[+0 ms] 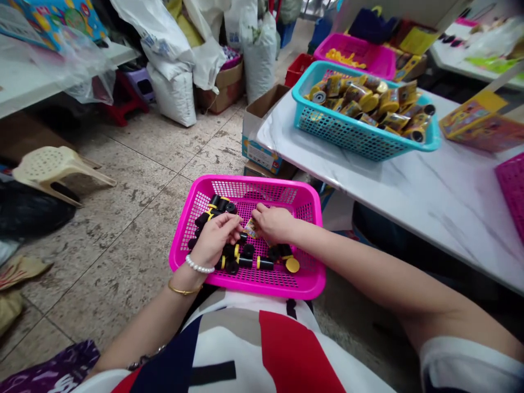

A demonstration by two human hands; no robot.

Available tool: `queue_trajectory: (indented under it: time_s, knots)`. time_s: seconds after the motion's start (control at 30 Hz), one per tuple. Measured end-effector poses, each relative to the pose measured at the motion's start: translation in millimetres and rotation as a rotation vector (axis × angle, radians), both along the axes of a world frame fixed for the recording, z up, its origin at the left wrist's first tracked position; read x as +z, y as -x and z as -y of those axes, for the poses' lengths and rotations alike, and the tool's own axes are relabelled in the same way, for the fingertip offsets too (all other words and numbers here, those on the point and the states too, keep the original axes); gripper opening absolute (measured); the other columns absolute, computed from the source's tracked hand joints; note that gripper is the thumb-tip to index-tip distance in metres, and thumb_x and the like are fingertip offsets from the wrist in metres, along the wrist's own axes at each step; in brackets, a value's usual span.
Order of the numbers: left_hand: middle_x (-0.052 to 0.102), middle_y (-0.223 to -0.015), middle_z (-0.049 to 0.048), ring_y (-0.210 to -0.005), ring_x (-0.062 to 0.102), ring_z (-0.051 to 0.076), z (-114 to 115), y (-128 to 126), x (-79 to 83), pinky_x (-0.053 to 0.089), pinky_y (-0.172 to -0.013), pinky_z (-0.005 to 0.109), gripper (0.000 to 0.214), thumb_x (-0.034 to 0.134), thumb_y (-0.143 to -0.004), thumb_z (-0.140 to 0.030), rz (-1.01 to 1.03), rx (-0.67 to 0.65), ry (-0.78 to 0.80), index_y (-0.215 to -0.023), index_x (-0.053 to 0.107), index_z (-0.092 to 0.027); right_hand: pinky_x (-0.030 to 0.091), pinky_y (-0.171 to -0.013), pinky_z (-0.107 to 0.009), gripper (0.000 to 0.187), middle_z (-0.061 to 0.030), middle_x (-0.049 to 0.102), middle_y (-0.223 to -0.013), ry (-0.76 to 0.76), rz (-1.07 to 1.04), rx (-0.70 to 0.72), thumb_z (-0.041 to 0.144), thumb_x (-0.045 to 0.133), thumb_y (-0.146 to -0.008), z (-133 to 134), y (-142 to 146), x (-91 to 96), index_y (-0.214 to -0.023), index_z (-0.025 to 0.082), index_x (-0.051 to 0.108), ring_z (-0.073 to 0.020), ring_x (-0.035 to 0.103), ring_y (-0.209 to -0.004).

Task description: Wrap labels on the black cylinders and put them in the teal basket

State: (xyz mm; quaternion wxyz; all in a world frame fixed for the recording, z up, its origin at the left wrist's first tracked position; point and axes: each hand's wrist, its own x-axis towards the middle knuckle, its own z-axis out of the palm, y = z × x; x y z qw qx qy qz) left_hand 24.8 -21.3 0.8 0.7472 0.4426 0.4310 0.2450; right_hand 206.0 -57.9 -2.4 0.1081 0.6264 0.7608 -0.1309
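A pink mesh basket (pixel 180 234) rests on my lap with several small black cylinders with yellow ends (pixel 265 263) lying in it. My left hand (pixel 216 236) is over its left half, the thumb and fingers closed in a pinch; whatever they grip is hard to make out, though a black piece (pixel 243 238) shows right by the fingertips. Facing it, my right hand (pixel 273 222) has its fingers curled closed at a small printed yellowish label (pixel 250 228). The label sits between both hands, partly covered by the right fingers. A round yellow cap (pixel 292 265) faces up at the basket's lower right.
On the white table (pixel 446 202) at right stands a turquoise basket (pixel 339 131) full of labelled yellow cylinders. Behind it is a pink tray (pixel 356 52) with yellow pieces. An open carton (pixel 262 134) borders the table. A cream stool (pixel 51 166) and white sacks (pixel 172 90) occupy the floor.
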Motion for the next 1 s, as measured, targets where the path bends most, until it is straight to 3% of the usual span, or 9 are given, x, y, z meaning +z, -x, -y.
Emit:
queue_trajectory:
  time_s: [0.13,0.23,0.33,0.53,0.63,0.73,0.83,0.9,1.0]
  knots:
    - [0.064,-0.071,0.0020,-0.059,0.054,0.011,19,-3,5.3,0.040,-0.056,0.022,0.025,0.061,-0.081,-0.040,-0.120,-0.162,-0.300,-0.084,0.065,-0.016,0.047,-0.074,-0.034,0.025,-0.0160,0.059,-0.108,-0.028,-0.054,-0.058,0.027,0.052,-0.089,-8,8,-11.9,-0.110,0.015,0.056,-0.0270,0.061,-0.093]
    - [0.070,-0.077,0.0048,-0.071,0.060,0.017,44,-3,6.8,0.044,-0.068,0.028,0.022,0.062,-0.081,-0.040,-0.128,-0.597,-0.668,-0.084,0.071,-0.020,0.045,-0.073,-0.030,0.017,-0.0129,0.062,-0.098,-0.022,-0.114,-0.016,0.021,0.049,-0.090,-11,7,-20.0,-0.099,0.015,0.061,-0.0233,0.060,-0.089]
    - [0.073,-0.079,0.0072,-0.073,0.064,0.022,59,-3,4.9,0.043,-0.070,0.030,0.023,0.067,-0.076,-0.041,-0.104,-0.936,-0.862,-0.088,0.074,-0.022,0.043,-0.069,-0.026,0.011,-0.0084,0.062,-0.089,-0.022,-0.181,0.023,0.021,0.054,-0.086,-10,0,-21.2,-0.084,0.016,0.063,-0.0190,0.059,-0.082]
    - [0.073,-0.071,0.0075,-0.066,0.065,0.023,56,1,10.2,0.041,-0.061,0.029,0.031,0.066,-0.077,-0.047,-0.131,-1.097,-0.990,-0.093,0.075,-0.023,0.041,-0.071,-0.025,0.017,-0.0062,0.060,-0.091,-0.102,-0.264,-0.015,0.019,0.052,-0.086,-2,-18,-12.5,-0.101,0.014,0.059,-0.0158,0.054,-0.080]
    - [0.074,-0.076,0.0062,-0.068,0.066,0.021,55,2,15.0,0.043,-0.062,0.027,0.030,0.067,-0.076,-0.045,-0.065,-1.061,-0.905,-0.097,0.074,-0.024,0.040,-0.080,-0.029,0.027,-0.0085,0.055,-0.106,-0.150,-0.297,0.049,0.023,0.061,-0.081,0,-19,-18.8,-0.108,0.018,0.060,-0.0196,0.051,-0.093]
    - [0.074,-0.087,0.0064,-0.074,0.066,0.019,54,1,16.3,0.047,-0.067,0.026,0.027,0.062,-0.082,-0.039,-0.006,-0.902,-0.598,-0.098,0.073,-0.021,0.039,-0.082,-0.032,0.013,-0.0076,0.053,-0.105,-0.165,-0.318,0.101,0.028,0.060,-0.083,1,-17,-30.0,-0.092,0.020,0.065,-0.0207,0.048,-0.095]
    - [0.073,-0.087,0.0068,-0.078,0.065,0.017,45,2,13.7,0.049,-0.069,0.026,0.026,0.056,-0.086,-0.037,-0.040,-0.447,-0.354,-0.095,0.069,-0.017,0.039,-0.081,-0.031,0.009,-0.0070,0.055,-0.100,-0.185,-0.363,0.082,0.023,0.058,-0.083,1,-18,-32.0,-0.081,0.018,0.064,-0.0198,0.049,-0.094]
    - [0.071,-0.091,0.0072,-0.081,0.064,0.016,33,4,11.1,0.049,-0.071,0.026,0.026,0.059,-0.084,-0.037,-0.078,-0.131,-0.334,-0.097,0.066,-0.016,0.040,-0.077,-0.028,0.007,-0.0058,0.058,-0.092,-0.188,-0.446,0.033,0.017,0.056,-0.082,2,-17,-23.0,-0.080,0.017,0.062,-0.0176,0.051,-0.087]
    - [0.068,-0.102,0.0083,-0.079,0.062,0.014,15,10,8.3,0.049,-0.067,0.025,0.034,0.068,-0.076,-0.037,-0.140,0.073,-0.394,-0.103,0.062,-0.017,0.040,-0.066,-0.024,0.008,0.0003,0.058,-0.074,-0.123,-0.663,-0.054,0.013,0.052,-0.082,10,-13,2.2,-0.084,0.017,0.059,-0.0129,0.053,-0.069]
